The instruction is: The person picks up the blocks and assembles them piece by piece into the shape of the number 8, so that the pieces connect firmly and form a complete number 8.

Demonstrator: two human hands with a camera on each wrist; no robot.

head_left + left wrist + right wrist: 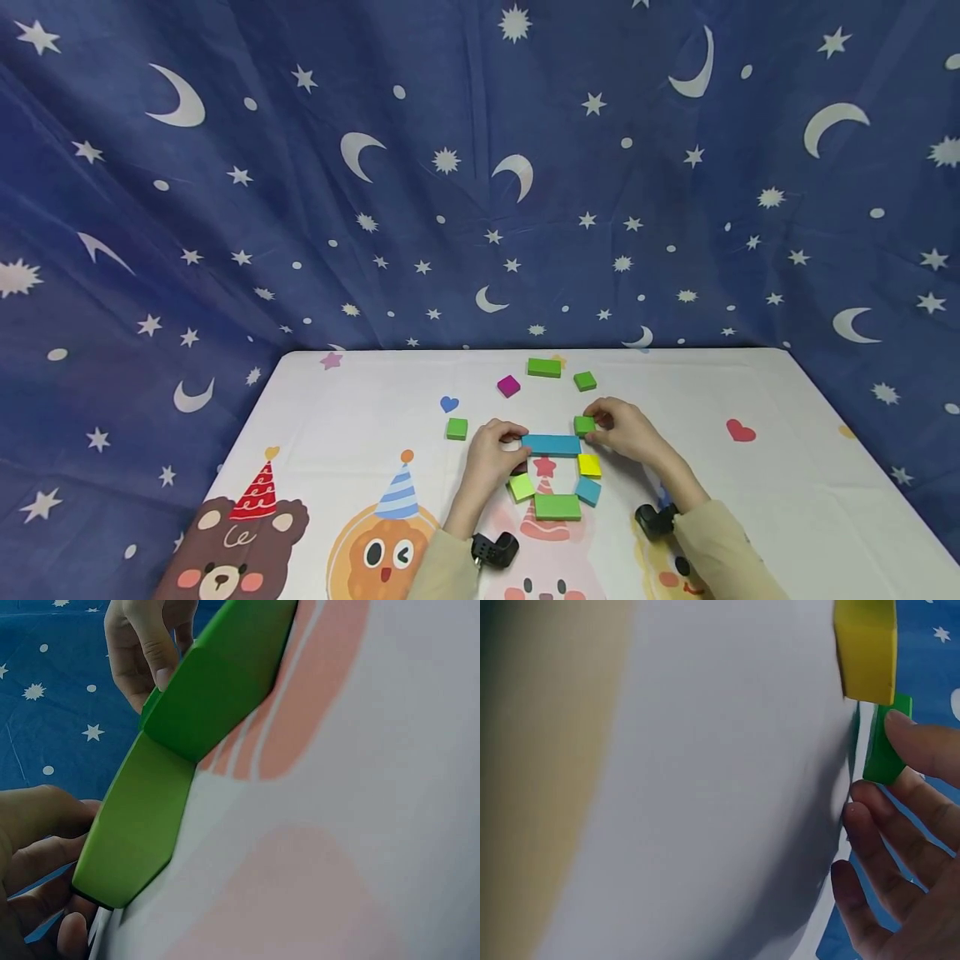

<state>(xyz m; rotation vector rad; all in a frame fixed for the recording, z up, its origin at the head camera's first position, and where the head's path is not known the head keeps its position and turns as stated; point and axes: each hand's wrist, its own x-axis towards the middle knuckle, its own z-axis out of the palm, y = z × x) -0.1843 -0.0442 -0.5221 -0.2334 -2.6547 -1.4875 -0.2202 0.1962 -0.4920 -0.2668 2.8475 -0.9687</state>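
Observation:
My left hand (489, 460) is at the left end of a long blue block (552, 446), thumb and index finger pinching that end. My right hand (628, 429) pinches a small green block (584, 426) between thumb and fingers, just off the blue block's right end. In the right wrist view the thumb lies against this green block (887, 746). Below the blue block, a ring continues with a yellow block (589, 466), a small blue block (588, 491), a long green block (557, 507) and a light green block (521, 488). A dark red block (519, 469) is partly hidden under my left hand.
Farther back lie a magenta block (508, 386), a longer green block (544, 367) and a small green block (585, 381). Another green block (457, 429) sits left of my left hand. A white cartoon-print cloth (360, 417) covers the table; a blue starry curtain (465, 208) hangs behind.

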